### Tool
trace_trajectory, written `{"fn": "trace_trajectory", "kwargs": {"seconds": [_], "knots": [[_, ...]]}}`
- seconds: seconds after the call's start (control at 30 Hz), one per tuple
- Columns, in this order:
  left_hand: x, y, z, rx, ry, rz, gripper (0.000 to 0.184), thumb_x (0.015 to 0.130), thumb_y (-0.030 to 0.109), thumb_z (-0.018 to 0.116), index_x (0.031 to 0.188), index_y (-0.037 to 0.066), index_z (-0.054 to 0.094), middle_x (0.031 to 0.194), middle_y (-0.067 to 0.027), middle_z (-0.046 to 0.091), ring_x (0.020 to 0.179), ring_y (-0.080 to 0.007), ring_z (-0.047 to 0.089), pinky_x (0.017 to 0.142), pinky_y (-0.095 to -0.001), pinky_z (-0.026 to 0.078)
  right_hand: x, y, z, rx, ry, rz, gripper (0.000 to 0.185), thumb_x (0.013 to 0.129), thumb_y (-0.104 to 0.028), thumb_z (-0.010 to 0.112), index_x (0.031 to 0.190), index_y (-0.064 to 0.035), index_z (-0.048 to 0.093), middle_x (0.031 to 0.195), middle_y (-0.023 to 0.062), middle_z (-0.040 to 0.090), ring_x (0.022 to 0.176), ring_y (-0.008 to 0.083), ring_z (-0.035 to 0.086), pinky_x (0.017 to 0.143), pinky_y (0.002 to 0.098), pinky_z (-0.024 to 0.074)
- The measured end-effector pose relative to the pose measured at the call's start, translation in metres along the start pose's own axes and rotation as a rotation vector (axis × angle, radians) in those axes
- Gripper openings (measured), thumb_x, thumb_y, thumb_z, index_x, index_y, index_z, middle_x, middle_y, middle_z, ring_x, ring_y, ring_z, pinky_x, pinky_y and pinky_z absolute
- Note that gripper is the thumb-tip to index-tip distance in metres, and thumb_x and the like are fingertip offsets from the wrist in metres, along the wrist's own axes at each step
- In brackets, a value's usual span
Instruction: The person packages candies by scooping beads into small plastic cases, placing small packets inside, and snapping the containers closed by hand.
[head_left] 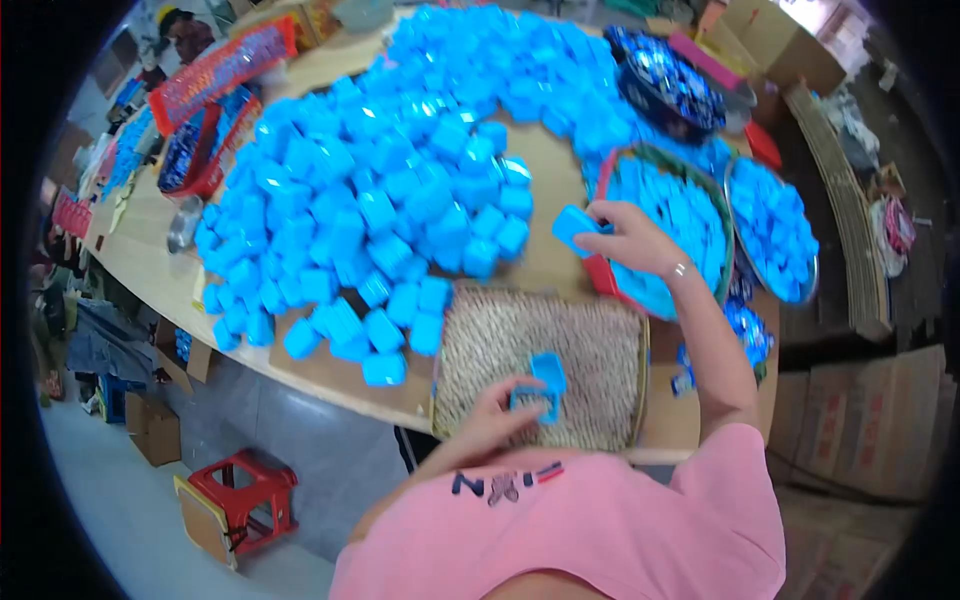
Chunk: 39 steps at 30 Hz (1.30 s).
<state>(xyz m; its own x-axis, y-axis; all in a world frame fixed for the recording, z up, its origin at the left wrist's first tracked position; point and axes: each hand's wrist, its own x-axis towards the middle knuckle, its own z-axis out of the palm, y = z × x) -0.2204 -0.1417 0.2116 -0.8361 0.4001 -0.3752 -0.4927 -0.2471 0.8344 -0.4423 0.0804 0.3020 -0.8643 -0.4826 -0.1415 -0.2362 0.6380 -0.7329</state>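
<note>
My left hand [497, 415] is closed on a small open blue plastic box [548, 375], low over a shallow tray [440, 375] full of tiny pale pieces too small to name. The box shows two hollow parts; its lower part lies partly behind my fingers. My right hand [632, 240] is raised beside the red-rimmed basket and grips a blue plastic piece [573, 228] between thumb and fingers. Inside that basket [605, 178] lie many flat blue pieces [670, 215]. To the left, a big heap of closed blue boxes [370, 200] spreads over the wooden table.
A metal basin [814, 268] of blue pieces stands right of the basket. Behind it is a dark bowl [655, 112] with shiny blue packets. A red-wrapped pack [225, 70] and a metal cup [184, 225] are at the left. A red stool [250, 490] stands on the floor.
</note>
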Motion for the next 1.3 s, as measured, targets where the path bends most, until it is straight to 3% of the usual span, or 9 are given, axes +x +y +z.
{"fn": "trace_trajectory", "kwargs": {"seconds": [0.17,0.3,0.5,0.63,0.7,0.83,0.97,1.13,1.3], "knots": [[-0.002,0.004,0.007,-0.09,0.092,0.025,0.031,0.085,0.004,0.063,0.116,0.007,0.058,0.103,-0.005,0.061,0.085,-0.0098,0.057,0.07,-0.0214,0.052,-0.13,0.001,0.06,0.301,-0.019,-0.023,0.019,0.084,-0.019,0.062,0.087,0.0006,0.062,0.081,0.0052,0.06,0.068,0.0142,0.051,0.062,0.0274,0.043],[0.0,0.001,0.003,-0.066,0.078,0.067,0.03,0.086,0.0,0.059,0.116,0.005,0.058,0.102,-0.0071,0.063,0.084,-0.013,0.061,0.072,-0.0236,0.055,-0.166,0.035,0.101,0.129,0.359,-0.182,0.014,0.085,-0.011,0.061,0.095,-0.0015,0.065,0.092,0.0009,0.061,0.074,0.0109,0.05,0.066,0.0231,0.0419],[0.005,-0.008,-0.002,-0.09,0.116,0.124,0.029,0.087,0.005,0.059,0.117,0.004,0.058,0.1,-0.0082,0.063,0.082,-0.0156,0.064,0.066,-0.0224,0.053,-0.268,0.06,0.083,0.805,0.384,0.379,0.027,0.084,-0.013,0.063,0.108,-0.0006,0.063,0.096,0.0061,0.057,0.076,0.018,0.055,0.07,0.0251,0.0436],[0.004,-0.007,0.002,-0.094,0.14,0.118,0.03,0.088,0.005,0.058,0.118,0.003,0.057,0.103,-0.0103,0.063,0.084,-0.0204,0.067,0.066,-0.0223,0.053,-0.303,0.089,0.127,-0.157,0.513,0.484,0.032,0.082,-0.014,0.065,0.111,-0.0002,0.061,0.097,0.0079,0.055,0.077,0.0203,0.056,0.07,0.0272,0.0453],[0.009,-0.012,0.004,-0.103,0.106,0.098,0.031,0.088,0.005,0.058,0.119,0.002,0.056,0.103,-0.0106,0.063,0.085,-0.021,0.067,0.067,-0.0224,0.054,-0.305,0.083,0.13,-0.278,0.714,0.344,0.041,0.081,-0.017,0.066,0.118,-0.002,0.057,0.1,0.0097,0.056,0.079,0.0221,0.058,0.069,0.0295,0.0463],[0.005,-0.004,-0.005,-0.099,0.09,0.106,0.032,0.088,0.004,0.057,0.12,0.001,0.055,0.104,-0.0114,0.063,0.085,-0.0227,0.068,0.068,-0.0226,0.054,-0.299,0.089,0.144,-0.458,0.606,0.301,0.049,0.081,-0.013,0.064,0.127,-0.0031,0.051,0.11,0.0121,0.058,0.087,0.0236,0.059,0.074,0.0314,0.0477],[0.004,-0.008,0.0,-0.09,0.139,0.123,0.032,0.091,0.005,0.054,0.121,-0.002,0.051,0.106,-0.0133,0.063,0.086,-0.0238,0.068,0.063,-0.0177,0.055,-0.308,0.091,0.114,1.336,0.669,0.236,0.058,0.08,-0.012,0.061,0.134,-0.0022,0.044,0.117,0.0141,0.057,0.098,0.0244,0.057,0.083,0.0327,0.0464],[0.003,-0.006,-0.001,-0.122,0.11,0.102,0.04,0.084,-0.004,0.058,0.123,0.001,0.052,0.107,-0.0124,0.063,0.087,-0.0239,0.067,0.073,-0.0245,0.055,-0.313,0.116,0.119,1.836,0.363,-0.137,0.063,0.078,-0.014,0.057,0.137,-0.0014,0.04,0.124,0.0149,0.054,0.107,0.0239,0.054,0.088,0.0331,0.0453],[-0.001,-0.011,0.002,0.119,0.031,0.24,0.051,0.076,-0.012,0.059,0.124,0.002,0.051,0.108,-0.0121,0.063,0.091,-0.0246,0.067,0.078,-0.0264,0.053,-0.314,0.1,0.12,1.707,0.403,-0.198,0.065,0.076,-0.018,0.057,0.137,-0.0014,0.041,0.124,0.0141,0.053,0.109,0.0235,0.053,0.089,0.0314,0.0442]]}}
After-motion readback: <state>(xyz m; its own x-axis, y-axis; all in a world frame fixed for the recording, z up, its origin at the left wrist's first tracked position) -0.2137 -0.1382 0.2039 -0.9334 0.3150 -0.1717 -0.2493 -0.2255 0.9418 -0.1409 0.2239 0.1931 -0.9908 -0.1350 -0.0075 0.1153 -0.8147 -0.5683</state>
